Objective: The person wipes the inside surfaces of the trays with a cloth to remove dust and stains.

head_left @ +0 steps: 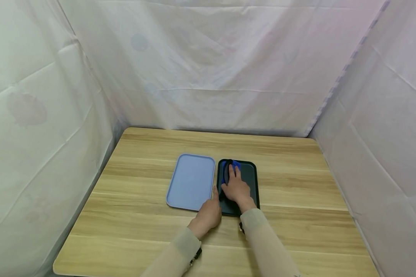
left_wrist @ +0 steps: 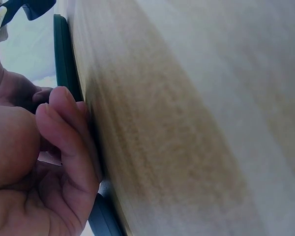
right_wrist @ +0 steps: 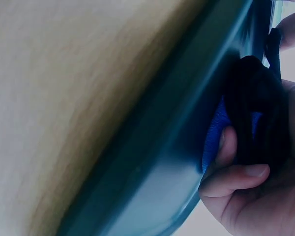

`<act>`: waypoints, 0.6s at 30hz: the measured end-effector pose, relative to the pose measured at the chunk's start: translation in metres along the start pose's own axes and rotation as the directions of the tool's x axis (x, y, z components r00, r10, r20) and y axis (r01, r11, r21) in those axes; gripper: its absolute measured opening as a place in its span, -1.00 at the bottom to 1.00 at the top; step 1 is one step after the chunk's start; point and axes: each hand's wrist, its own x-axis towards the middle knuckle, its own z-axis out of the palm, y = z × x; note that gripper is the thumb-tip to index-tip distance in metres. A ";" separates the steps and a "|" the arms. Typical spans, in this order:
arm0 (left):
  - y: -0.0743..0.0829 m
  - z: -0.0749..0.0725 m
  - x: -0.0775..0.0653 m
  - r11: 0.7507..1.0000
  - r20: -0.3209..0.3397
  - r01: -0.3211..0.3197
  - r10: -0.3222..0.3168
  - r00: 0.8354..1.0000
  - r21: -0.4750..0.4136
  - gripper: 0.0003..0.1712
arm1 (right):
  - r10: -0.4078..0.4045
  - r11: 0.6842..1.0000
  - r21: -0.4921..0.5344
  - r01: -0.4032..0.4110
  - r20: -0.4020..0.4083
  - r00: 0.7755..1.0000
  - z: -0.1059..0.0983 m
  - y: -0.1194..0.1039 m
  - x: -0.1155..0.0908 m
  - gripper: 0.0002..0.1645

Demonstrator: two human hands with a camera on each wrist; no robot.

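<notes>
A blue item with black edging and a curved black strap (head_left: 226, 173) lies in the dark green tray (head_left: 250, 175). My right hand (head_left: 237, 189) reaches over it. Two fingers stretch across its blue surface, while the right wrist view shows other fingers bent against the blue part (right_wrist: 215, 132) with the black part (right_wrist: 258, 115) beside the palm. At the tray's near left edge rests my left hand (head_left: 208, 215). Its index finger points away from me between two trays; the other fingers (left_wrist: 73, 142) are loosely bent. What lies under the left thumb is hidden.
A light blue tray (head_left: 191, 182) lies left of the dark green one, a narrow gap apart. Both sit on a wood-grain table (head_left: 131, 200). White cloth (head_left: 208, 69) hangs behind the table and along both sides.
</notes>
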 end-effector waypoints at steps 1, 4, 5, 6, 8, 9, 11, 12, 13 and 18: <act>0.000 0.000 0.000 1.000 -0.002 -0.003 0.003 1.000 0.004 -0.07 | 0.000 1.000 0.001 0.000 0.000 1.000 0.000 -0.001 0.000 0.07; 0.000 0.000 0.000 1.000 -0.001 -0.008 0.008 1.000 0.002 -0.08 | 0.004 1.000 0.002 -0.004 0.003 1.000 0.001 -0.003 0.000 0.07; 0.000 0.000 0.000 1.000 0.001 -0.008 0.008 1.000 0.000 -0.08 | 0.005 1.000 0.002 -0.005 0.004 1.000 0.001 -0.003 -0.001 0.08; 0.000 0.000 0.000 1.000 -0.002 -0.011 0.011 1.000 0.000 -0.08 | 0.005 1.000 0.005 -0.005 0.004 1.000 0.001 -0.004 -0.001 0.08; 0.000 0.000 0.000 1.000 -0.001 -0.008 0.008 1.000 -0.008 -0.08 | 0.006 1.000 0.007 -0.006 0.000 1.000 0.002 -0.005 -0.002 0.08; 0.000 0.000 0.000 1.000 0.000 -0.006 0.006 1.000 -0.006 -0.08 | 0.006 1.000 0.008 -0.006 -0.002 1.000 0.003 -0.005 -0.003 0.08; 0.001 0.000 -0.001 1.000 -0.005 -0.009 0.009 1.000 -0.002 -0.08 | 0.006 1.000 0.005 -0.006 -0.011 1.000 0.004 -0.006 -0.004 0.08; 0.001 0.000 -0.001 1.000 -0.006 -0.010 0.010 1.000 0.000 -0.08 | 0.006 1.000 0.003 -0.006 -0.016 1.000 0.005 -0.006 -0.005 0.08; 0.001 -0.001 -0.001 1.000 -0.004 -0.009 0.009 1.000 -0.003 -0.08 | 0.006 1.000 -0.001 -0.006 -0.019 1.000 0.006 -0.006 -0.006 0.08; 0.001 0.000 -0.002 0.999 0.002 -0.009 0.009 1.000 -0.031 -0.08 | 0.005 1.000 -0.028 -0.006 -0.031 1.000 0.009 -0.006 -0.008 0.07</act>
